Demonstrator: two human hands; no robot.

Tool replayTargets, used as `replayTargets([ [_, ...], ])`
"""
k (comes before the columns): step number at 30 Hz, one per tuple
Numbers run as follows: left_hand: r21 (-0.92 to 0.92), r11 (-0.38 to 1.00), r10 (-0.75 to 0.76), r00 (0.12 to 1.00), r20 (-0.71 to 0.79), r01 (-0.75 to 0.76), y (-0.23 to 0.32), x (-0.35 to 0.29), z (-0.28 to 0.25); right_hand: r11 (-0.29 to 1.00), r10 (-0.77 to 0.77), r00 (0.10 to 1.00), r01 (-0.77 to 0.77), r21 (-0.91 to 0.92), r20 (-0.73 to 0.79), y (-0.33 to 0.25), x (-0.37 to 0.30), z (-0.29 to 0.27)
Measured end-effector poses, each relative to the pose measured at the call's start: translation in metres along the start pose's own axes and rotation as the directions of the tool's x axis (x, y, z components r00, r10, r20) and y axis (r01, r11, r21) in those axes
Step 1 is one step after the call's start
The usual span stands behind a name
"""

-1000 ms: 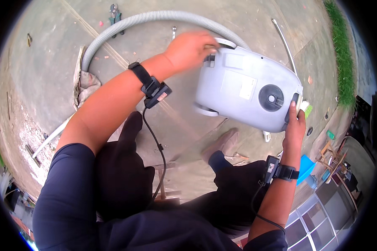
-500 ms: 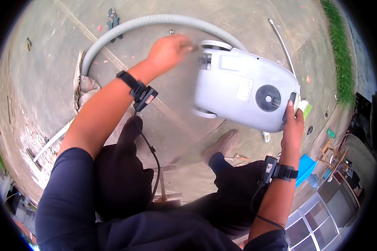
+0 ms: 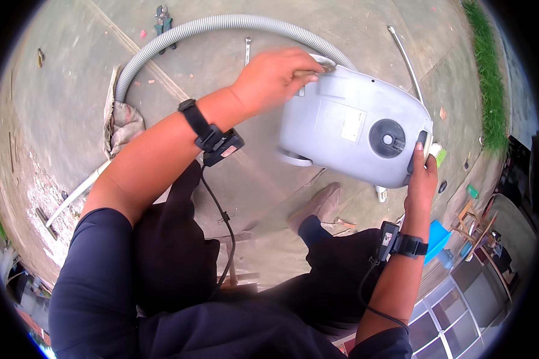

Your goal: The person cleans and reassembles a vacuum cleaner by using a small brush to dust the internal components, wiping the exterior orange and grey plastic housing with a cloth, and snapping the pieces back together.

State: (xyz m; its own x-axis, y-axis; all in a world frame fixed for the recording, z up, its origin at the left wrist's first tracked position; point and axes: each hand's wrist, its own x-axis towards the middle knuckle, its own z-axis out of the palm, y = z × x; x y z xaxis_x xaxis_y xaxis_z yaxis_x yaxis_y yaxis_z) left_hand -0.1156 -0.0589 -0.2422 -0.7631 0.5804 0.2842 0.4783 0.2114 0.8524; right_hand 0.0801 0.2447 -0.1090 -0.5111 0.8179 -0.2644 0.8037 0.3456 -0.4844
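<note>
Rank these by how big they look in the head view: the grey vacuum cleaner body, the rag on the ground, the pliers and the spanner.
1. Vacuum cleaner body, largest by far, though it is held up nearer the camera.
2. Rag.
3. Pliers and spanner: both small and look much alike, so I will not rank them.

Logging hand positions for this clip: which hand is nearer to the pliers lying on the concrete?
Left. The left hand rests on the vacuum cleaner by its hose end, below and right of the pliers; the right hand grips the far end.
</note>
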Motion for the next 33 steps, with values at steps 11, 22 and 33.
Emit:
replayTargets([
  [11,-0.007,0.993,0.114,0.993,-0.007,-0.114,0.006,0.003,0.003,1.0,-0.015,0.999,0.015,-0.015,-0.03,0.012,0.006,-0.002],
  [22,0.141,0.99,0.015,0.999,0.05,-0.022,-0.011,0.0,0.004,1.0,-0.004,1.0,0.004,-0.018,-0.003,0.005,0.004,-0.001],
  [33,0.159,0.987,-0.022,0.997,0.067,0.011,-0.017,-0.007,-0.002,0.999,-0.013,1.0,0.014,-0.034,0.019,0.004,0.004,0.0],
])
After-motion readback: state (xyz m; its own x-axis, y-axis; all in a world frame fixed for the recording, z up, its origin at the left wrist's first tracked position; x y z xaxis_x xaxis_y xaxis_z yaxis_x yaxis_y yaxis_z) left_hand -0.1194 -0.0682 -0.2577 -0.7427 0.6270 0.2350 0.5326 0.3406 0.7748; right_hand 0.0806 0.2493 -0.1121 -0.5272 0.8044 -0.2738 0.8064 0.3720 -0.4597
